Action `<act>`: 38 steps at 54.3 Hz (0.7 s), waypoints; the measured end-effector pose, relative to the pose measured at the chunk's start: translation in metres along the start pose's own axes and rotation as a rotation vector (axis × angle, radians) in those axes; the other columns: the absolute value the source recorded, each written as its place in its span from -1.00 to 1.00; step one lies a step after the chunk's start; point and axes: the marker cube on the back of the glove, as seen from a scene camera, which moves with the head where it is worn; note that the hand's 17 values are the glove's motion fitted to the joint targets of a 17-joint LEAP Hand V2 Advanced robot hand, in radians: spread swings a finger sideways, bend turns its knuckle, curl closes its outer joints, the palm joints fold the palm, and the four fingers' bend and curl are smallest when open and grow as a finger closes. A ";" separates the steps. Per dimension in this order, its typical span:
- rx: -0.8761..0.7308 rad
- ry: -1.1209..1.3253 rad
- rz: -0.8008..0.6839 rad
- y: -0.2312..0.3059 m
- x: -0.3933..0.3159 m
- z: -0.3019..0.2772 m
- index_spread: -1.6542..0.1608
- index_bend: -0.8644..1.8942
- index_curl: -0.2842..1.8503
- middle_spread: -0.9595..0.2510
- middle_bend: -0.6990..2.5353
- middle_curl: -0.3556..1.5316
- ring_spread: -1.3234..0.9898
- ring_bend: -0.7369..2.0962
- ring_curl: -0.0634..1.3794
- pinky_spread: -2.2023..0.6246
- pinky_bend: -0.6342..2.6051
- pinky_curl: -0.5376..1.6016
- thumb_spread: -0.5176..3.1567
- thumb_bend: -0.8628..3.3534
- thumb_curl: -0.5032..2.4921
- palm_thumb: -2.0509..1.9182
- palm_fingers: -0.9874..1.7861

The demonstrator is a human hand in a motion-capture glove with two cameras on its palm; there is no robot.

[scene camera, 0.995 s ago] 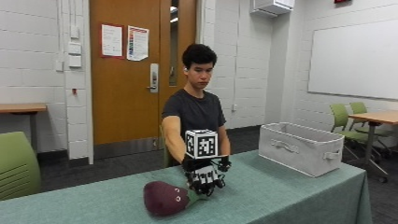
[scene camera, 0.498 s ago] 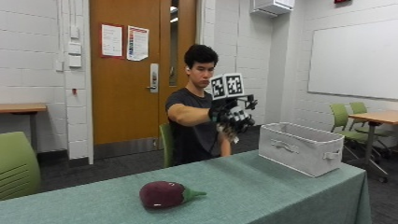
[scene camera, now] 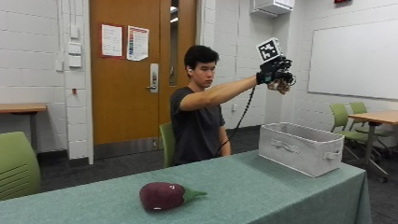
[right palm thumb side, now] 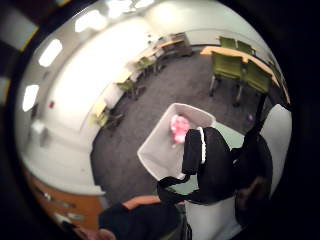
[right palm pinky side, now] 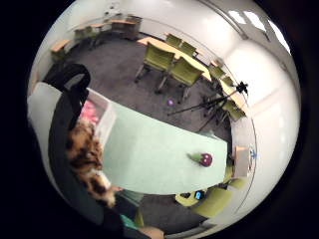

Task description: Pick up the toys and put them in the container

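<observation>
Hand (scene camera: 276, 77) raised, gripping furry spotted toy (right palm pinky side: 87, 159) | boxy fabric container (scene camera: 300, 147) below | plush eggplant (scene camera: 163, 195) on tablecloth

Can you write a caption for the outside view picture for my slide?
A person holds a spotted toy high in their gloved right hand above the grey container, while an eggplant toy waits on the green table.

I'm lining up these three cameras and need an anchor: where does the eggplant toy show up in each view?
Outside view: the eggplant toy lies on the green table, toward the near edge, far from the grey container.
Little finger side palm view: it lies near the table's end opposite the container.
Thumb side palm view: not in it.
Shared landmark: the container, in all three.
</observation>
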 end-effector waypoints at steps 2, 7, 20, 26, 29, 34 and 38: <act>0.000 -0.042 0.042 -0.018 -0.023 0.006 0.63 0.40 -0.06 0.20 0.19 0.03 -0.11 0.44 -0.22 0.24 -0.24 -0.06 0.06 -0.59 -0.39 0.17 0.63; -0.022 -0.102 0.172 -0.055 -0.074 0.032 0.63 0.40 -0.07 0.20 0.19 0.03 -0.11 0.44 -0.23 0.24 -0.23 -0.06 0.06 -0.59 -0.39 0.16 0.63; -0.132 0.075 -0.009 -0.062 -0.057 0.111 0.63 0.41 -0.06 0.20 0.19 0.02 -0.11 0.45 -0.24 0.24 -0.22 -0.06 0.06 -0.59 -0.39 0.16 0.62; -0.310 0.120 0.167 -0.063 -0.074 0.139 0.61 0.32 -0.08 0.21 0.18 0.00 -0.12 0.41 -0.28 0.25 -0.20 -0.06 0.05 -0.61 -0.41 0.11 0.50; -0.350 0.152 0.222 -0.063 -0.093 0.150 0.57 0.13 -0.10 0.21 0.03 -0.07 -0.12 0.35 -0.29 0.31 -0.15 -0.01 -0.01 -0.64 -0.44 0.02 -0.09; -0.354 0.072 0.110 -0.052 -0.086 0.143 0.53 -0.02 -0.17 0.31 -0.10 -0.14 -0.08 0.20 -0.38 0.41 -0.06 0.02 -0.08 -0.64 -0.47 -0.03 -0.38; -0.360 0.212 0.251 -0.044 -0.054 0.133 0.49 -0.12 -0.28 0.34 -0.18 -0.20 -0.07 0.07 -0.51 0.45 -0.05 -0.04 -0.12 -0.64 -0.49 -0.04 -0.42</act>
